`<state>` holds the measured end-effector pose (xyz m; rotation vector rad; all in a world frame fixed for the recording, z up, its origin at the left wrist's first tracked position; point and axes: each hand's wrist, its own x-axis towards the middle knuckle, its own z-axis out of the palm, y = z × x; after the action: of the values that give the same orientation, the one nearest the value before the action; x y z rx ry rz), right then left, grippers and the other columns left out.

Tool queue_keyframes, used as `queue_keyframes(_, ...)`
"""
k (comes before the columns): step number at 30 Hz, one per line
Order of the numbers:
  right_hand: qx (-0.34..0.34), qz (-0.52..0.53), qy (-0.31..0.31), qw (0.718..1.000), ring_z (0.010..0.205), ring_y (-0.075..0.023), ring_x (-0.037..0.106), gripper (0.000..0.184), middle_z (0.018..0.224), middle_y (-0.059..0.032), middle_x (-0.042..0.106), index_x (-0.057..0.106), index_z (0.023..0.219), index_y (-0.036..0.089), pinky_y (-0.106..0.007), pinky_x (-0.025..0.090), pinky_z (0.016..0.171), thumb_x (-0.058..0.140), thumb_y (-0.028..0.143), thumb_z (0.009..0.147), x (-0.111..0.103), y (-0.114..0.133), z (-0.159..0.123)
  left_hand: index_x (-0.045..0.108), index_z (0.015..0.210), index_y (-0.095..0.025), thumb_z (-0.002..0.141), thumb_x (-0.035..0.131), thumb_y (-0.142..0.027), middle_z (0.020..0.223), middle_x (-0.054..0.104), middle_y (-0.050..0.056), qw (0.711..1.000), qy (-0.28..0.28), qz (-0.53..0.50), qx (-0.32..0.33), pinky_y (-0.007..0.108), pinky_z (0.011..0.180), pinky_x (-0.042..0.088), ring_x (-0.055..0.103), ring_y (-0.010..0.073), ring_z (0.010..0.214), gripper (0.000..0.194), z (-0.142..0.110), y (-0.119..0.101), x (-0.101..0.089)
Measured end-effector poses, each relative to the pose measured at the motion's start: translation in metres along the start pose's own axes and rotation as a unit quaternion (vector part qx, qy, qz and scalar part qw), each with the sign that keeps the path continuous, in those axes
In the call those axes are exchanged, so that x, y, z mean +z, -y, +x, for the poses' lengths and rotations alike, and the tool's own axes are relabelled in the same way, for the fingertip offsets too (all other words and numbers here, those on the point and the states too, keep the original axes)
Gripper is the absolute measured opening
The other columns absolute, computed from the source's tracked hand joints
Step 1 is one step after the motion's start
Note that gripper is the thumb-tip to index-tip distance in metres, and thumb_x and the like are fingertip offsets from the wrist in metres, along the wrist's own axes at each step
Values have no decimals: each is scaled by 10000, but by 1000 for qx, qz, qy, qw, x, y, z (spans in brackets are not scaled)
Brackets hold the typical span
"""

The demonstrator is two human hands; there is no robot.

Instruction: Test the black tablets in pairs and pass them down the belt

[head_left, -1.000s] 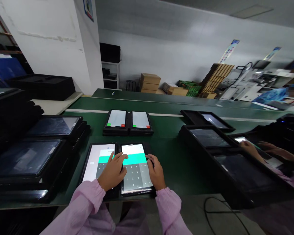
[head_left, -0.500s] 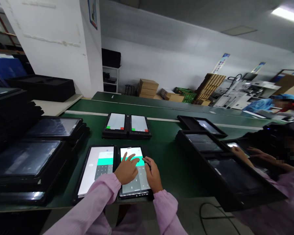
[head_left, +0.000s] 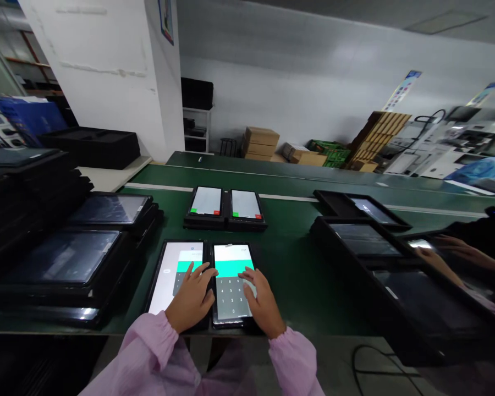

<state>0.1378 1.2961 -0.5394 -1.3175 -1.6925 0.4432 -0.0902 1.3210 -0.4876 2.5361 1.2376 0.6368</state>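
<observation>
Newly, keypad (head_left: 227, 291) uncovered: left hand (head_left: 192, 300) lay at nine o'clock of tablet (head_left: 233, 253), right hand (head_left: 266, 303) at three; fingers apart, both empty.

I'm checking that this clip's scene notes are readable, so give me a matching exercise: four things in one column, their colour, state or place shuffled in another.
Things:
1. Tablet at the right hand
2. Lit tablet pair farther back
3. Cardboard boxes
4. Large front tablet on the left-side stack

Descriptions:
A. Brown, stacked by the back wall
B. Dark, unlit screen
C. Number keypad below a green band
D. White screens with green and red lower corners

Right pairs: 1-C, 2-D, 3-A, 4-B
</observation>
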Motion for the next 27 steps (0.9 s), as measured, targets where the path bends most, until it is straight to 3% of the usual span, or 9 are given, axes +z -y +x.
queue_keyframes(5,-55,-82,65,993,1271,-256,508,267,1216,-94,648,571,1177,208,-544,327,1141,420,210,958,13,21,-6,491,1302,-216,836,428,-92,1291,619,55,999,48,1,17,583,1218,144,361,245,1406,487,2,-7,6)
queue_keyframes(9,-14,-106,-13,994,1241,-261,521,301,1230,-118,629,525,1233,179,-578,308,1137,378,239,978,5,4,3,477,1333,-231,846,415,-89,1273,626,49,997,72,-7,26,597,1216,130,356,244,1411,511,0,-6,8)
queue_keyframes(12,26,-120,-22,992,1180,-279,558,303,1200,-127,634,539,1210,174,-607,326,1110,380,261,967,-1,-9,12,453,1359,-249,869,411,-112,1343,587,45,999,38,-16,11,577,1222,134,333,231,1429,510,-6,1,3)
queue_keyframes(17,9,-100,8,995,1194,-268,555,306,1200,-113,641,541,1215,188,-587,319,1127,393,266,959,3,-10,14,448,1350,-245,884,405,-146,1359,579,68,998,-38,-12,-57,579,1204,177,389,241,1400,478,-22,32,-10)
queue_keyframes(20,22,-109,-10,994,1200,-277,554,314,1202,-126,640,544,1210,171,-597,304,1132,380,277,964,5,-10,11,449,1339,-232,871,433,-170,1364,574,84,992,-80,-4,-102,592,1183,212,413,268,1385,472,-30,52,-15)
queue_keyframes(23,31,-110,-19,993,1237,-285,528,324,1229,-133,629,548,1217,165,-594,304,1133,387,296,968,3,-10,11,455,1329,-242,870,445,-188,1353,584,72,990,-87,2,-109,585,1181,217,420,270,1380,463,-36,62,-18)
queue_keyframes(27,11,-74,24,997,1228,-270,540,323,1222,-106,644,549,1236,190,-581,267,1155,427,303,959,0,-9,11,472,1311,-250,890,428,-187,1331,606,61,994,-71,21,-78,568,1189,208,423,253,1380,428,-38,62,-17)
